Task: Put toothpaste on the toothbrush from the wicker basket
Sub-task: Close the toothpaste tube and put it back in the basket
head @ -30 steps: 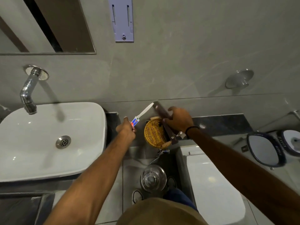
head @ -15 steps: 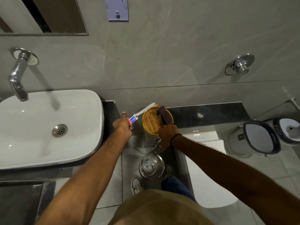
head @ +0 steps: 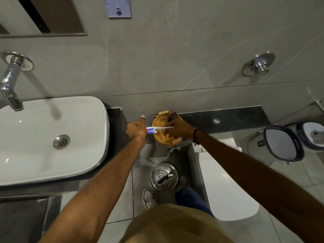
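Head view, left hand (head: pixel 135 129) with fingers clamped on a small white toothpaste tube (head: pixel 154 129) with red and blue print, held level over the round wicker basket (head: pixel 160 137) on the dark bench (head: pixel 228 116), right hand (head: pixel 178 128) at its far end, finger state unclear.

The right hand (head: pixel 177 130) covers the 3 o'clock part of the wicker basket (head: pixel 160 126), so most of what lies inside is hidden. The far end of the toothpaste tube (head: pixel 158 129) disappears under those fingers; its print is too small to read. Whether a toothbrush is there cannot be told. At 12 o'clock the wall fixture (head: pixel 119 7) is cut by the top edge, at 9 o'clock the sink (head: pixel 35 137) by the left edge.
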`<state>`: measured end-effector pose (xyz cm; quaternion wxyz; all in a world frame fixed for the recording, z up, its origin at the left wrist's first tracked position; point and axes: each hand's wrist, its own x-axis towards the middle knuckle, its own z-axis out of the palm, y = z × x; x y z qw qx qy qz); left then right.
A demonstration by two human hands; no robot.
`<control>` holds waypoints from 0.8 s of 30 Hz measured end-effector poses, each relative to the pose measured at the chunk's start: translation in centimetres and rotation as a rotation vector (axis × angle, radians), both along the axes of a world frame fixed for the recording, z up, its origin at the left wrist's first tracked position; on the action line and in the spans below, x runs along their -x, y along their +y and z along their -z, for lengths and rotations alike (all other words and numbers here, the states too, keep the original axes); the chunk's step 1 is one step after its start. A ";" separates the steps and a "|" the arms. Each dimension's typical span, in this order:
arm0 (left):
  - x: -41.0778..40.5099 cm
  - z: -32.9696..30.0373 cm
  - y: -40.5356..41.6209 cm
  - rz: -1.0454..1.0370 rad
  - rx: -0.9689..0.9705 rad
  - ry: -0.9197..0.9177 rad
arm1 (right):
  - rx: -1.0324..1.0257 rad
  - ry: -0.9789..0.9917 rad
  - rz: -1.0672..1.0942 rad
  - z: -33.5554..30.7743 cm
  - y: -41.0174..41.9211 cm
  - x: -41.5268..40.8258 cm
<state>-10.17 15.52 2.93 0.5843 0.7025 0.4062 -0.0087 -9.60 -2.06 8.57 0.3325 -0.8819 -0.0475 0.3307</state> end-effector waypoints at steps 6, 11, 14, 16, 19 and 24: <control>-1.0 0.5 -1.0 0.024 0.066 0.135 | -0.074 0.017 0.129 1.2 -2.2 -0.5; -1.8 3.3 -1.6 0.002 0.264 0.288 | -0.060 0.180 0.394 4.7 -4.6 -1.8; -3.1 4.9 -2.7 0.070 0.424 0.332 | -0.040 0.186 0.445 7.1 -5.2 -2.9; -4.0 6.0 -3.3 0.125 0.464 0.330 | -0.004 0.165 0.482 8.6 -5.1 -3.4; -5.5 7.7 -4.2 0.170 0.488 0.326 | 0.053 0.121 0.464 11.2 -4.7 -4.4; -6.9 10.6 -3.9 0.166 0.563 0.260 | 0.135 0.028 0.428 14.5 -3.3 -5.3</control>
